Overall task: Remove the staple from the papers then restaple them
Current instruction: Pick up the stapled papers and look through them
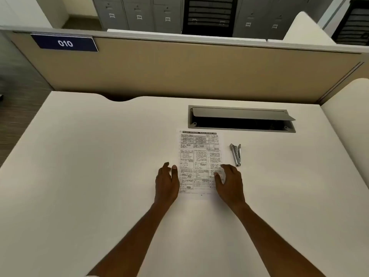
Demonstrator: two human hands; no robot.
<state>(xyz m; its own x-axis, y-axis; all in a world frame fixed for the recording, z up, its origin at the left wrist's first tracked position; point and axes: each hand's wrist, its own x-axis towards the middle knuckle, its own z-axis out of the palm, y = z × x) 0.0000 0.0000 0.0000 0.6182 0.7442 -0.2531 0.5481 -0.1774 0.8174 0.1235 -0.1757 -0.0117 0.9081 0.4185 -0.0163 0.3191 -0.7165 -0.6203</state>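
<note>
**Papers lying flat on the desk, one hand at each side**

Papers [199,156] are lying flat on the pale desk [99,156], a little to the right of its middle, with the printed side facing up. A dark title line is running along the far edge and boxes of small text are filling the sheet below it. The staple is too small for me to make out.

The left hand [166,181] is hovering or resting just beside the left edge of the papers, near the lower half. Its fingers are loose and slightly apart, and it is holding nothing. The right hand [229,182] is covering the lower right corner of the papers. Its fingers are also relaxed and spread, with the thumb pointing inward over the sheet. I cannot tell whether it is pressing the sheet or only floating above it.

A metal stapler [235,154] is lying on the desk just to the right of the papers, apart from them, and near the fingertips of the right hand without touching them.

Behind the papers, a grey cable hatch [239,114] is sitting in the desk with its lid partly raised over a dark opening. A beige partition [179,72] is standing at the far edge of the desk, carrying a blue sign [64,43] that reads 010. Grey cabinets [139,15] are standing beyond it.
</note>
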